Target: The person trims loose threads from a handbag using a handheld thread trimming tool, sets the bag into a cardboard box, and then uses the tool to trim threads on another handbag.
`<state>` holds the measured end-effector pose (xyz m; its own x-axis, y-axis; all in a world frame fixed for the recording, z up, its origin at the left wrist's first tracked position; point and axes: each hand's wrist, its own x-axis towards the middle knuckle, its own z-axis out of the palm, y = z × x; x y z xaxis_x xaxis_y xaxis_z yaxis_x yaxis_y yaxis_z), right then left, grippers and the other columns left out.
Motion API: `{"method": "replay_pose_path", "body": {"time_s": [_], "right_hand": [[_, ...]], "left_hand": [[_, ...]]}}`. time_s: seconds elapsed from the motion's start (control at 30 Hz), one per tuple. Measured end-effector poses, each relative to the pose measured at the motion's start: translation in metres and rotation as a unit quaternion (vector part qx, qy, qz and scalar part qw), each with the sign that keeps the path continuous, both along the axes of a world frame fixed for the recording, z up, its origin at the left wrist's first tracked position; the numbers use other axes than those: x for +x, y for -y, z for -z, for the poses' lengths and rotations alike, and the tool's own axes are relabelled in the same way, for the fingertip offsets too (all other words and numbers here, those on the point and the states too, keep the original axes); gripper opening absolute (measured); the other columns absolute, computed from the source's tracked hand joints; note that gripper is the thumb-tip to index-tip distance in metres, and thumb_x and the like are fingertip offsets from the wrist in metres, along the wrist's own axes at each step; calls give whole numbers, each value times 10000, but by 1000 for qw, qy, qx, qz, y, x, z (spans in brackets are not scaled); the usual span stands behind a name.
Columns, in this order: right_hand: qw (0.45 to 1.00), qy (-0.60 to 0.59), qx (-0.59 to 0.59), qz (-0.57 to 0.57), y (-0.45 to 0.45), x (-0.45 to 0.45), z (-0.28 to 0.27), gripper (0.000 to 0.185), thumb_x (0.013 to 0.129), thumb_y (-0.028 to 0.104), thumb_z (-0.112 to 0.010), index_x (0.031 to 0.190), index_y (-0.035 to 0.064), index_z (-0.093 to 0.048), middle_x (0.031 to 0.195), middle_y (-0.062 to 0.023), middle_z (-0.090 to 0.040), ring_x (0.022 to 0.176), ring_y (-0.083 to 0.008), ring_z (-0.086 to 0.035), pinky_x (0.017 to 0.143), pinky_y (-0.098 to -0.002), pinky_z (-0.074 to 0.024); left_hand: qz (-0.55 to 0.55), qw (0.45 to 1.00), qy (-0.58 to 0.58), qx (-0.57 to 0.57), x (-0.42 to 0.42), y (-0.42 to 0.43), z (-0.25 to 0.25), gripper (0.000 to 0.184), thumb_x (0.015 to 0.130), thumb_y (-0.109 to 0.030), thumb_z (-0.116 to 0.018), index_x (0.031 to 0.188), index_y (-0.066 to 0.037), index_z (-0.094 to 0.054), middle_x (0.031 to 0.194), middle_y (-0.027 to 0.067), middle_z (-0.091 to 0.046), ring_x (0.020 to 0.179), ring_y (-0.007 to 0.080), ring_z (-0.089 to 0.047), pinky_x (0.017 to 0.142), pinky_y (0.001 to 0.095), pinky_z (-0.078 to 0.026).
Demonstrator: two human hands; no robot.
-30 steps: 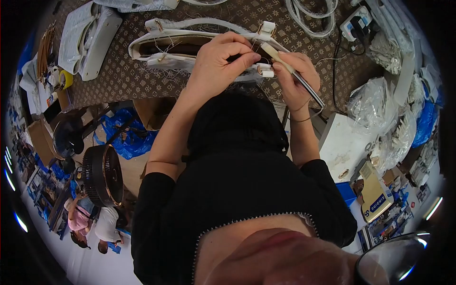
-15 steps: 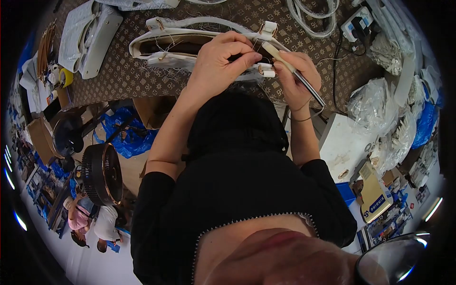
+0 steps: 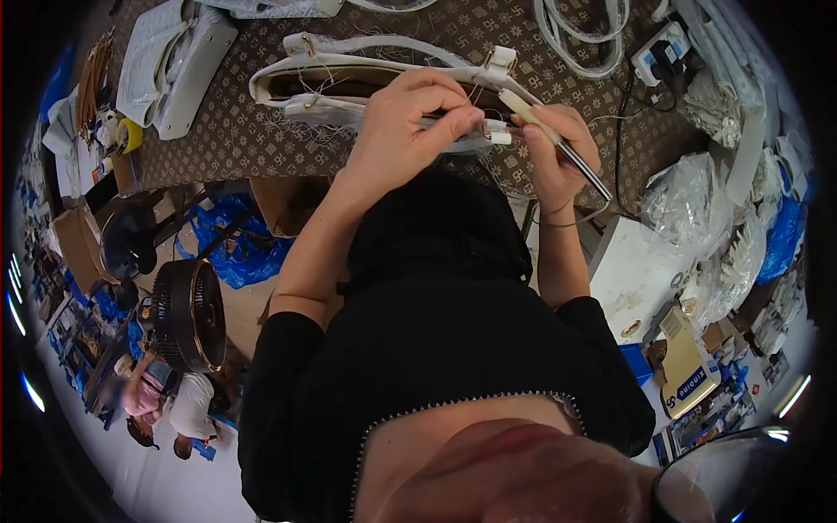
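A white handbag (image 3: 392, 70) lies on the patterned table, its zipped opening facing up and loose thread ends around its strap tabs. Over the bag's opening, my left hand (image 3: 410, 131) is closed, thumb against fingertips, in a pinch on a thin thread (image 3: 475, 92). My right hand (image 3: 565, 157) is wrapped around a slim tool with a cream section (image 3: 530, 116) and a silver rod (image 3: 586, 172). The cream end points to the bag's right strap tab (image 3: 500, 59); the rod slants down past my palm. The fingers hide part of the bag's near edge.
Another white bag (image 3: 174, 65) lies at the table's left. White strap loops (image 3: 582, 39) and a power strip (image 3: 660, 54) with a black cable are at the right. Clear plastic bags (image 3: 689, 196) hang beside the table. A black fan (image 3: 187, 314) stands lower left, near two people.
The view has shifted slightly, so the bag appears farther right. My right hand has moved a little right and down with the tool. My left hand keeps its pinch.
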<state>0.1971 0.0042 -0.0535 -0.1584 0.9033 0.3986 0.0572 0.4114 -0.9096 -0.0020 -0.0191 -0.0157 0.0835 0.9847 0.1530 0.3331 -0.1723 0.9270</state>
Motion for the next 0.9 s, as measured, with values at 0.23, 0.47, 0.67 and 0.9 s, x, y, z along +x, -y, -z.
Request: {"method": "replay_pose_path", "body": {"time_s": [0.23, 0.47, 0.67, 0.9], "right_hand": [[975, -206, -82, -18, 6, 0, -1, 176, 830, 2, -577, 994, -60, -570, 933, -158, -537, 811, -241, -605, 745, -370, -565], [969, -222, -108, 14, 7, 4, 3, 218, 863, 58, -554, 1049, -56, -535, 933, -161, -561, 781, -239, -616, 788, -443, -532], [970, -238, -22, 46, 19, -5, -35, 275, 893, 193, -526, 1121, 46, -485, 915, -159, -573, 777, -251, -598, 742, -448, -532], [954, -272, -86, -89, 26, -104, -53, 238, 895, 100, -538, 1090, -32, -509, 918, -152, -603, 794, -206, -603, 760, -338, -497]], "left_hand": [[-221, 948, 135, 187, -78, 26, -63, 96, 799, -65, -669, 889, -36, -663, 866, 52, -633, 764, 109, -589, 680, 219, -471], [-224, 973, -35, -47, -122, 18, -7, 227, 840, -158, -649, 1042, -54, -654, 872, 14, -657, 816, 69, -583, 713, 202, -459], [-163, 986, -27, 19, -122, 12, 17, 225, 855, -131, -614, 1061, -45, -646, 916, 41, -662, 874, 99, -584, 780, 256, -471], [-151, 986, -36, 67, -121, 5, 20, 242, 854, -233, -628, 1026, -68, -668, 893, 68, -667, 814, 144, -615, 714, 268, -482]]}}
